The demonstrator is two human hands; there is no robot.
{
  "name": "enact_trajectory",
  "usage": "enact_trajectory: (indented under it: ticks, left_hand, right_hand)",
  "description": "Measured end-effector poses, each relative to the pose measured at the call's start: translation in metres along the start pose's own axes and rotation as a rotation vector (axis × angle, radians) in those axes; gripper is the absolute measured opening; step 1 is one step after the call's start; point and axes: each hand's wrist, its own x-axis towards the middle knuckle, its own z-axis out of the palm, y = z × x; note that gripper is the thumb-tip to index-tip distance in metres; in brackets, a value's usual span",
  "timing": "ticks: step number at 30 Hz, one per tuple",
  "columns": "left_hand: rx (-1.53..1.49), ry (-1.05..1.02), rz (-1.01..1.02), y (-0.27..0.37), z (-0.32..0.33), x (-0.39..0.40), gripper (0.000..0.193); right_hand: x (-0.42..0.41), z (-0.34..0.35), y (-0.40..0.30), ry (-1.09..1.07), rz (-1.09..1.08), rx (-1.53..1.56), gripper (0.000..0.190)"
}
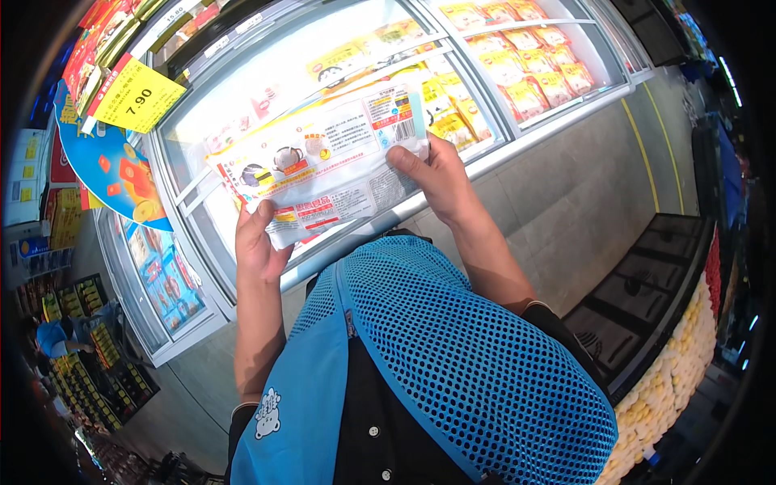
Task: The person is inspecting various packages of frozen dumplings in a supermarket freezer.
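Observation:
Between my two hands is a white plastic food package (339, 154) with its printed back turned up towards me. My left hand (262, 239) grips its lower left corner, thumb on top. At the right end my right hand (433, 182) pinches the package below a barcode, its fingers hidden underneath. The package is held above an open-topped chest freezer (388, 218), whose front rim runs just beyond my waist. Yellow frozen-food bags (448, 115) lie inside the freezer past the package. Glare washes out much of the freezer's interior.
A yellow price sign (139, 94) and a round blue promotional board (115, 163) stand at the freezer's left. More packages (533, 66) fill the right section. Another freezer (163, 273) is at left. A person in a blue cap (54, 339) is far left. Dark crates (636, 291) stand at right.

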Motion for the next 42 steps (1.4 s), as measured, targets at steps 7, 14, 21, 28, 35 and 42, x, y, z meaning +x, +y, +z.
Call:
enact_trajectory:
  ticks: [7,14,21,28,35,42]
  left_hand:
    - [-0.012,0.018,-0.003,-0.002,0.001,0.005,0.074]
    - [0.032,0.094,0.003,-0.009,-0.014,0.013,0.063]
    - [-0.057,0.168,-0.088,-0.022,-0.046,0.024,0.055]
    - [-0.026,0.135,-0.046,-0.016,-0.024,0.028,0.059]
    - [0.024,-0.009,0.013,-0.007,0.014,0.029,0.056]
    - [0.026,-0.025,0.043,0.001,0.028,0.013,0.069]
  right_hand:
    - [0.006,-0.003,0.002,-0.023,-0.006,0.052,0.04]
    - [0.004,0.0,-0.016,0.078,0.107,-0.038,0.039]
    - [0.03,0.001,0.002,0.028,-0.066,-0.361,0.047]
    - [0.025,-0.01,0.005,0.073,-0.093,-0.25,0.049]
    - [0.009,-0.021,-0.018,0.101,-0.1,-0.047,0.045]
    - [0.003,-0.026,-0.02,0.024,-0.096,0.012,0.049]
